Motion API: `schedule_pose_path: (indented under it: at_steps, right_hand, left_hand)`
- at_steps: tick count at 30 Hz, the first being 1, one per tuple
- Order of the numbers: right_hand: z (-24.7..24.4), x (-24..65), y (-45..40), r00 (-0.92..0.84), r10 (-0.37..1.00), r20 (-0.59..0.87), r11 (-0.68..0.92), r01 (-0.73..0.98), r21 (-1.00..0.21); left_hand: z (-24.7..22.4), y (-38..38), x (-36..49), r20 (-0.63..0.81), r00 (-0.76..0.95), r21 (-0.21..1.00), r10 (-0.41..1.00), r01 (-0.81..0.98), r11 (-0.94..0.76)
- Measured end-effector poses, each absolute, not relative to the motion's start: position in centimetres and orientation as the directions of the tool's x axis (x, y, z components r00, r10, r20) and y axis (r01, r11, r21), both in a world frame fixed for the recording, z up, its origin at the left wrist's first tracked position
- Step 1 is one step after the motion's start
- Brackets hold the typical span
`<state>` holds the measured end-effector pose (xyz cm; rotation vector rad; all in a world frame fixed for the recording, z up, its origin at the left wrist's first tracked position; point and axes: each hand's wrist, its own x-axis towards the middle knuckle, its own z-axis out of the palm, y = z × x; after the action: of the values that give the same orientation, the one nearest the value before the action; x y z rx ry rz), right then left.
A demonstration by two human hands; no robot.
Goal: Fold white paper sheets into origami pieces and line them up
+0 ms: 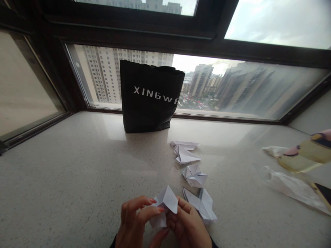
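Note:
Between my two hands, low in the middle of the head view, is a folded white paper piece (169, 199) with a raised pointed flap. My left hand (138, 217) has its fingers curled over the paper's left side, the thumb below. On the right edge, my right hand (187, 220) pinches the paper, its fingertips partly hidden behind it. Just right of that hand lies a folded paper shape (204, 206) with pointed flaps. Beyond it sit a many-pointed paper figure (195, 175), a paper shape with a long point (187, 155) and a flat folded paper strip (184, 145).
A black bag (150, 110) with white lettering stands against the window on the speckled white sill (77, 172). At the right are crumpled white plastic wrapping (292, 186), a yellowish clear object with a pink pattern (305, 155) and a dark gold-edged item (323, 193).

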<state>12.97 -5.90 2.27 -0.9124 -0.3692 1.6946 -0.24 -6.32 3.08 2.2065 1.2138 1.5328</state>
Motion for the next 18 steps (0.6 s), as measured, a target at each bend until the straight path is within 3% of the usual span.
schedule_pose_path:
  at_steps: [6, 13, 18]
  right_hand:
    - [2.4, 12.8, -5.8, -0.060, 0.941, -0.332, -0.279, -0.689, -0.669]
    - [1.7, 12.2, -6.2, -0.119, 0.948, -0.295, -0.286, -0.723, -0.629]
    - [0.6, 11.2, -6.8, -0.111, 0.954, -0.279, -0.271, -0.717, -0.643]
  left_hand:
    - [3.9, -5.9, -0.4, 0.740, 0.125, 0.492, 0.661, 0.569, -0.659]
    - [4.1, -5.6, -0.1, 0.915, 0.174, 0.136, 0.365, 0.717, -0.683]
    - [3.7, -5.4, 0.8, 0.963, 0.093, 0.115, 0.251, 0.704, -0.701]
